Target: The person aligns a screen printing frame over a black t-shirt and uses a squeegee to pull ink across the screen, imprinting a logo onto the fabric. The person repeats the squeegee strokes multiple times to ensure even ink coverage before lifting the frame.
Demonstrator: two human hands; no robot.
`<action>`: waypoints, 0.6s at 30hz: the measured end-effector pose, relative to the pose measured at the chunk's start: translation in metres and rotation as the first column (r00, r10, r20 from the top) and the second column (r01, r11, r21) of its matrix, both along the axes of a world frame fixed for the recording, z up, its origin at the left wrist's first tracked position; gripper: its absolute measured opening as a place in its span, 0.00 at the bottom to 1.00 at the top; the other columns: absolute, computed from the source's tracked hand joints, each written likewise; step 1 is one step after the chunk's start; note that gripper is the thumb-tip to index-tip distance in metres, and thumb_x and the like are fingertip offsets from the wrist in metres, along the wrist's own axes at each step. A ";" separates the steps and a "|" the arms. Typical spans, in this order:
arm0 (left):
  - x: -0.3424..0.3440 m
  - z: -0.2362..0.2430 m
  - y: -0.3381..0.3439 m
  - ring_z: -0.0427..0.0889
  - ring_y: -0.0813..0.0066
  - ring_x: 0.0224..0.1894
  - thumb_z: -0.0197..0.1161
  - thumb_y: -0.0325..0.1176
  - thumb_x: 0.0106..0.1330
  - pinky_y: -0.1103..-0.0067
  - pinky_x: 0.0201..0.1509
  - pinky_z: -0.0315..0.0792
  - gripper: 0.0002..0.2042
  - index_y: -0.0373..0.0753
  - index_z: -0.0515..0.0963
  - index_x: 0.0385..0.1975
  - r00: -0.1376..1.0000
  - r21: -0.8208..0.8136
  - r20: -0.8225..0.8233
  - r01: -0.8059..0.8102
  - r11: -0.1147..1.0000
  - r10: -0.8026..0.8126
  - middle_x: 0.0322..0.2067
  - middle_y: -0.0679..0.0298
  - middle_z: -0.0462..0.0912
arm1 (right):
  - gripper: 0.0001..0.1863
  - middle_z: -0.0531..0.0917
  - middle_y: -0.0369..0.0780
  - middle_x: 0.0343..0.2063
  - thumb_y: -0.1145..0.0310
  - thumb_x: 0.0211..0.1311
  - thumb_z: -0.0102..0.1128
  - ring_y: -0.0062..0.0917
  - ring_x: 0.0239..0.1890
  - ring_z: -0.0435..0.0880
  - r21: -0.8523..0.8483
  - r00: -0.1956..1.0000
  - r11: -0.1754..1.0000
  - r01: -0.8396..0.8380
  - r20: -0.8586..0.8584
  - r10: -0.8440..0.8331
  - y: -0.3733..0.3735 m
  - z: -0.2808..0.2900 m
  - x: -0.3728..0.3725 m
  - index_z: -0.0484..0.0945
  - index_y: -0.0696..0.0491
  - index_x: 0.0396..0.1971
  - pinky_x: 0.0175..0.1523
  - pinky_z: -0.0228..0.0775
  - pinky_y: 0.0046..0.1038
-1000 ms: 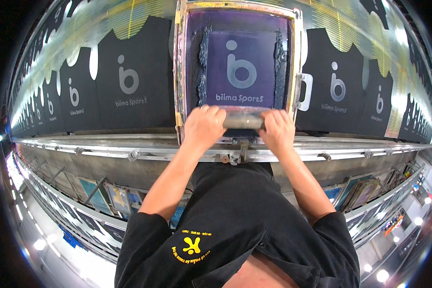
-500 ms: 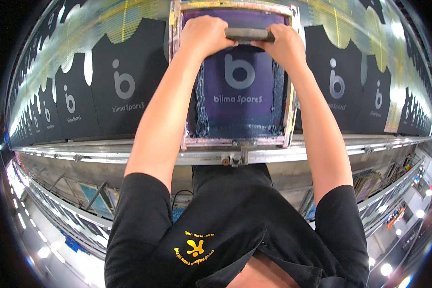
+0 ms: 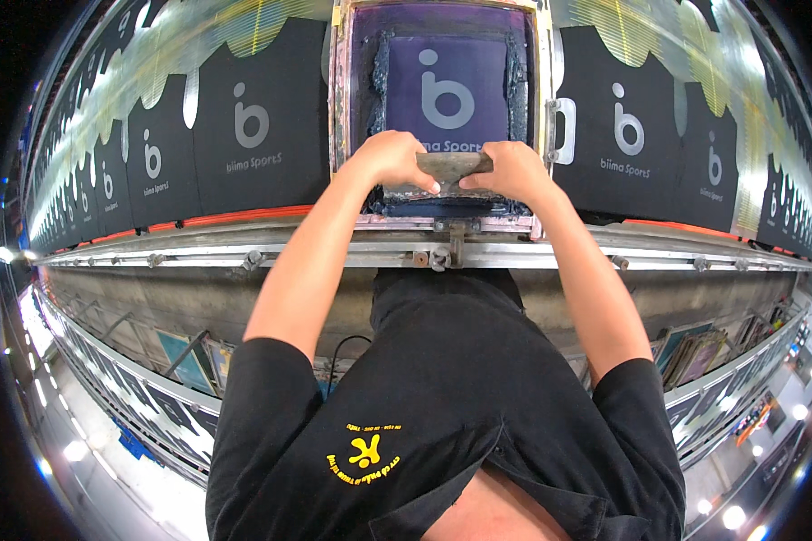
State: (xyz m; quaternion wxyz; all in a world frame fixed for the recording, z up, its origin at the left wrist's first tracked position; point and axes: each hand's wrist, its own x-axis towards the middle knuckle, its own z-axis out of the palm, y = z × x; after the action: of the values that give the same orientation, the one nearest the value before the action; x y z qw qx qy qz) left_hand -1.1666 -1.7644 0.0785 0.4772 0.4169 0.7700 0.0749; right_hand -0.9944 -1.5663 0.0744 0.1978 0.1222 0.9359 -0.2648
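Both my hands grip a squeegee [image 3: 451,165] by its greyish handle, my left hand [image 3: 393,162] at one end and my right hand [image 3: 512,171] at the other. The blade presses on the near part of a framed printing screen [image 3: 341,99] with purple mesh. A light grey round-letter design with lettering shows in the mesh; my hands and the squeegee cover part of the lettering. Dark ink [image 3: 379,86] lies thick along both sides of the mesh and at its near end. The screen lies flat between two black garment pieces.
Black fabric pieces [image 3: 289,99] [image 3: 659,135] with the same grey print lie in a row along the long table to both sides. A metal rail [image 3: 352,254] runs along the table's near edge, with a clamp [image 3: 439,259] at the screen. Framed screens [image 3: 695,352] stand on a shelf below right.
The squeegee has come from the far end of the screen toward me, both hands still on it. The design is now uncovered at the top, and its lettering partly hidden.
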 end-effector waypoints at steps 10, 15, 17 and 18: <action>-0.116 0.039 0.059 0.92 0.49 0.44 0.81 0.60 0.53 0.57 0.50 0.82 0.29 0.41 0.91 0.42 0.970 0.365 -0.244 0.081 0.927 0.011 0.36 0.52 0.93 | 0.25 0.89 0.38 0.34 0.51 0.77 0.70 0.19 0.36 0.84 -0.267 0.471 0.564 0.781 -0.342 -0.813 0.103 -0.020 0.017 0.88 0.62 0.50 0.45 0.77 0.27; -0.171 0.012 0.098 0.92 0.49 0.45 0.78 0.54 0.60 0.57 0.50 0.83 0.22 0.43 0.90 0.44 0.880 0.491 -0.458 0.133 0.861 0.126 0.38 0.55 0.93 | 0.20 0.76 0.28 0.23 0.54 0.78 0.70 0.10 0.20 0.69 -0.548 0.342 0.233 0.804 0.105 -0.934 0.102 -0.050 0.018 0.85 0.56 0.54 0.24 0.60 0.21; -0.169 0.005 0.099 0.92 0.50 0.46 0.78 0.54 0.61 0.57 0.50 0.83 0.22 0.43 0.90 0.44 0.879 0.454 -0.459 0.108 0.885 0.128 0.39 0.55 0.93 | 0.20 0.73 0.27 0.24 0.54 0.79 0.69 0.10 0.20 0.67 -0.543 0.330 0.209 0.813 0.135 -0.934 0.103 -0.039 0.016 0.84 0.57 0.54 0.24 0.59 0.20; -0.167 0.006 0.098 0.92 0.51 0.46 0.78 0.54 0.61 0.57 0.50 0.83 0.22 0.43 0.90 0.45 0.877 0.434 -0.462 0.095 0.896 0.130 0.39 0.55 0.93 | 0.20 0.72 0.26 0.24 0.54 0.79 0.69 0.10 0.20 0.67 -0.543 0.326 0.198 0.816 0.149 -0.934 0.102 -0.031 0.013 0.84 0.57 0.53 0.24 0.59 0.19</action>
State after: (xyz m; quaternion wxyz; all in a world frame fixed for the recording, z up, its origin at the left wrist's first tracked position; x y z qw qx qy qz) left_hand -1.3334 -1.6662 0.0842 0.1630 0.5128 0.8299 0.1474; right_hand -0.9811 -1.4640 0.0433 -0.0661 0.5451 0.5961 -0.5858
